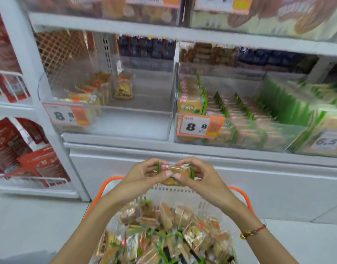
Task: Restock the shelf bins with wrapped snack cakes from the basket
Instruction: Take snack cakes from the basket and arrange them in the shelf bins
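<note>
Both hands hold one wrapped snack cake (176,173) with green edges above the basket, below the shelf front. My left hand (143,175) pinches its left end and my right hand (199,175) pinches its right end. The white basket (175,195) with orange handles stands under my arms, heaped with several wrapped cakes (164,231). Ahead on the left, a clear shelf bin (114,126) holds a few orange-wrapped cakes at its left side. To its right, a second clear bin (259,138) is filled with rows of green-edged cakes.
Orange price tags marked 8.8 hang on both bins (67,115) (200,126). A further bin of green packs (316,119) sits at the right. Red boxes (30,162) fill the rack on the left. A white base panel (259,180) runs below the shelf.
</note>
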The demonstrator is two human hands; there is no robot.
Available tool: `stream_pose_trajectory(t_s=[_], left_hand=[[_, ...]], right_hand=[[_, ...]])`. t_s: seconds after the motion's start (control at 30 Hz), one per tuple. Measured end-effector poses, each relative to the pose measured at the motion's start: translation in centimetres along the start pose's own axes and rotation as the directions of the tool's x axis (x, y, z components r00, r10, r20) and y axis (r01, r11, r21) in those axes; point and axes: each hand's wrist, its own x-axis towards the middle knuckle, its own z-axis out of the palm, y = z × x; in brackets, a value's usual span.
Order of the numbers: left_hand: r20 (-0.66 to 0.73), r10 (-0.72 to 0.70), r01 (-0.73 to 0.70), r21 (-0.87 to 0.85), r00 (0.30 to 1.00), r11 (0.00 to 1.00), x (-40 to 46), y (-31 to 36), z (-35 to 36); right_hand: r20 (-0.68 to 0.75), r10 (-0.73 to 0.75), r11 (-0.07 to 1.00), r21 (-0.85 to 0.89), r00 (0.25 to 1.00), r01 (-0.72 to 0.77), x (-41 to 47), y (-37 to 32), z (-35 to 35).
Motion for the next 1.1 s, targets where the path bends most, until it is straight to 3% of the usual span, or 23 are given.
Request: stream_pose_trajectory(t_s=[0.07, 0.17, 0.27, 0.37, 0.47, 0.63, 0.73, 0.97, 1.03, 1.1], left_hand=[[-0.129, 0.169, -0.172, -0.01, 0.977, 0.985, 1.0, 2.6, 0.4], [-0.352, 0.393, -0.404, 0.045, 0.85, 0.914, 3.1, 6.7, 0.1], [-0.376, 0.526, -0.475, 0.226, 0.763, 0.85, 5.5, 9.1, -0.9], [-0.259, 0.508, -0.389, 0.395, 0.822, 0.832, 7.6, 9.8, -1.8], [-0.16, 0.429, -0.306, 0.488, 0.889, 0.817, 8.8, 9.9, -1.7], [-0.206, 0.419, -0.217, 0.615, 0.884, 0.758, 9.3, 9.4, -1.7], [-0.22, 0.423, -0.205, 0.627, 0.879, 0.752, 9.4, 9.3, -1.7], [-0.217, 0.404, -0.199, 0.612, 0.889, 0.766, 9.7, 9.4, -1.8], [-0.216, 0.405, -0.2, 0.613, 0.888, 0.765, 9.7, 9.4, -1.8], [-0.216, 0.406, -0.2, 0.612, 0.888, 0.765, 9.6, 9.4, -1.8]], right_hand=[[-0.041, -0.091, 0.994, -0.063, 0.995, 0.088, 0.9, -1.9, -1.1], [-0.125, -0.233, 0.961, -0.18, 0.965, 0.209, 1.9, -4.3, -3.5], [-0.226, -0.385, 0.907, -0.275, 0.895, 0.32, 2.4, -6.3, -6.2], [-0.324, -0.434, 0.877, -0.364, 0.841, 0.313, 3.8, -7.4, -9.0], [-0.347, -0.409, 0.853, -0.473, 0.844, 0.219, 6.4, -8.0, -11.2], [-0.18, -0.29, 0.785, -0.606, 0.94, 0.126, 11.0, -8.6, -11.2], [-0.097, -0.256, 0.689, -0.717, 0.962, 0.111, 13.1, -8.0, -10.0], [0.131, -0.293, 0.308, -0.925, 0.947, 0.223, 14.2, -10.2, -9.9], [0.147, -0.319, 0.285, -0.927, 0.936, 0.243, 14.3, -10.2, -9.9], [0.103, -0.364, 0.331, -0.915, 0.926, 0.232, 14.2, -9.6, -10.0]])
